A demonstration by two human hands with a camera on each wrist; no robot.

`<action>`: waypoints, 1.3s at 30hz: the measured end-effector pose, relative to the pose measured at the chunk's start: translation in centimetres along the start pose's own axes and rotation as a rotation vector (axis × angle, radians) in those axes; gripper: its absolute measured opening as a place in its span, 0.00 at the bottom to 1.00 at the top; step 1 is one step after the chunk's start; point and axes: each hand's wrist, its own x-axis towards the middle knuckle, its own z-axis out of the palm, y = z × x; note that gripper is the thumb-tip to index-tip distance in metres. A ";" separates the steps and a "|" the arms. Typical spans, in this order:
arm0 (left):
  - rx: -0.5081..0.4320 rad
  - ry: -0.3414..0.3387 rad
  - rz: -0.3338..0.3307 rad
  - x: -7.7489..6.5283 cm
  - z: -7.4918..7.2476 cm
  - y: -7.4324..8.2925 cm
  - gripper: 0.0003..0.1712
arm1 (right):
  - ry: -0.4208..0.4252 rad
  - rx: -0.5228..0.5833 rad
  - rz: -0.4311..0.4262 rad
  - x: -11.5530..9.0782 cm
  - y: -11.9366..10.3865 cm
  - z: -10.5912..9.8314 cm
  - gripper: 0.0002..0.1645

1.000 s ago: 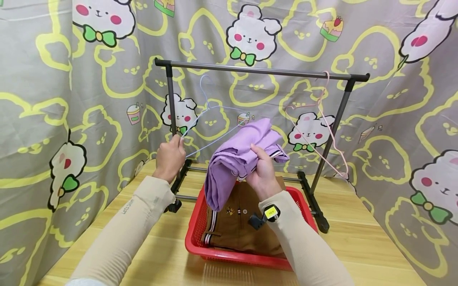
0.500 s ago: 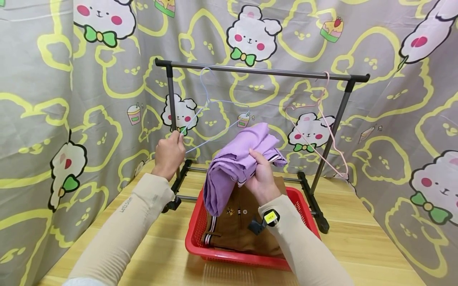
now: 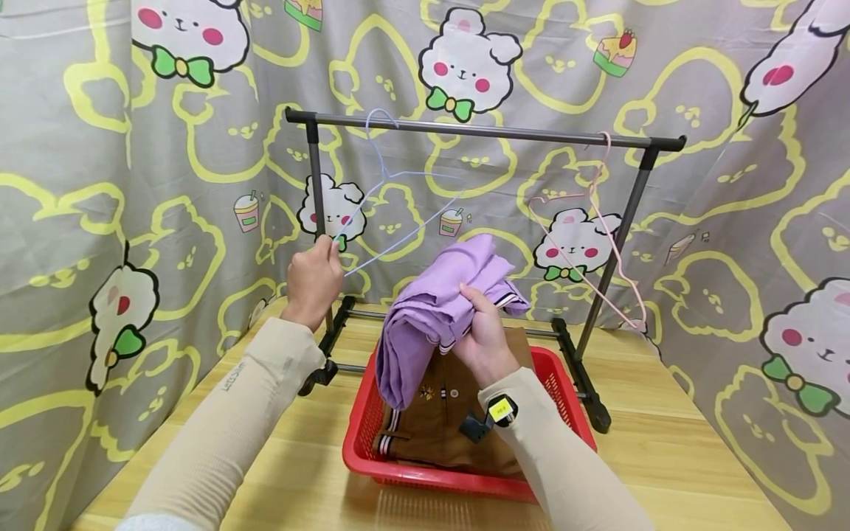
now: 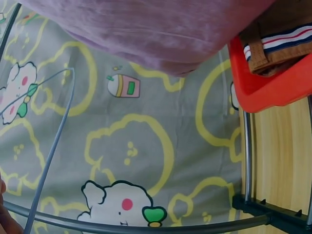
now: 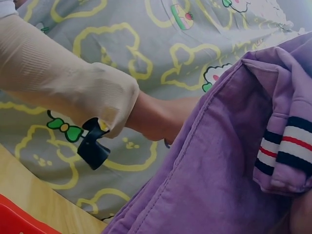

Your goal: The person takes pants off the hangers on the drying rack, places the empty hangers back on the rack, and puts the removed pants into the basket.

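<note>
A light blue wire hanger (image 3: 383, 175) is gripped near one lower corner by my left hand (image 3: 313, 284). Its hook stands level with the rack's rail (image 3: 491, 131); I cannot tell whether it is over the rail or in front of it. My right hand (image 3: 488, 335) holds a folded purple garment (image 3: 434, 295) with the thumb on top. Striped navy, white and red trim shows on that garment in the right wrist view, where it hides most of the right hand. Brown folded trousers (image 3: 425, 435) lie below it in a red basket (image 3: 458, 484).
A pink hanger (image 3: 618, 254) hangs at the rail's right end. The rack's feet (image 3: 598, 414) stand on the wooden table (image 3: 671, 457) behind and beside the basket. A patterned curtain (image 3: 558, 44) encloses the back and sides.
My left hand has raised the blue hanger, so its hook has gone from below the rail to rail height. The right hand has lowered the purple garment slightly.
</note>
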 end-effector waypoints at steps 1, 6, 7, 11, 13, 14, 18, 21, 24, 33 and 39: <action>0.000 0.002 -0.001 0.1 0.0 0.1 0.16 | 0.003 -0.002 -0.001 0.0 0.1 0.0 0.08; -0.003 0.009 -0.021 0.4 0.1 0.4 0.16 | -0.003 -0.004 -0.001 -0.2 0.3 -0.4 0.09; -0.005 0.009 -0.025 0.4 0.1 0.4 0.16 | -0.006 -0.004 0.000 -0.3 0.4 -0.4 0.09; -0.007 -0.007 -0.045 0.6 0.2 0.6 0.16 | -0.007 -0.018 0.011 -0.5 0.5 -0.6 0.09; -0.009 -0.007 -0.054 0.7 0.2 0.7 0.15 | -0.009 -0.021 0.016 -0.6 0.6 -0.7 0.09; -0.007 -0.007 -0.058 0.8 0.2 0.7 0.15 | -0.011 -0.023 0.018 -0.6 0.6 -0.8 0.09; -0.005 -0.012 -0.077 1.1 0.4 1.0 0.14 | -0.019 -0.022 0.026 -0.8 0.7 -1.0 0.10; 0.002 -0.023 -0.090 1.4 0.5 1.1 0.13 | -0.037 -0.024 0.030 -1.0 0.8 -1.0 0.09; 0.018 -0.036 -0.098 1.5 0.7 1.2 0.14 | -0.056 -0.020 0.034 -1.1 0.9 -1.0 0.07; 0.058 -0.107 -0.114 1.4 1.0 1.4 0.15 | -0.053 -0.036 0.041 -1.6 1.1 -0.5 0.07; 0.059 -0.112 -0.125 1.3 1.1 1.6 0.16 | -0.099 -0.047 0.070 -1.7 1.6 -0.6 0.21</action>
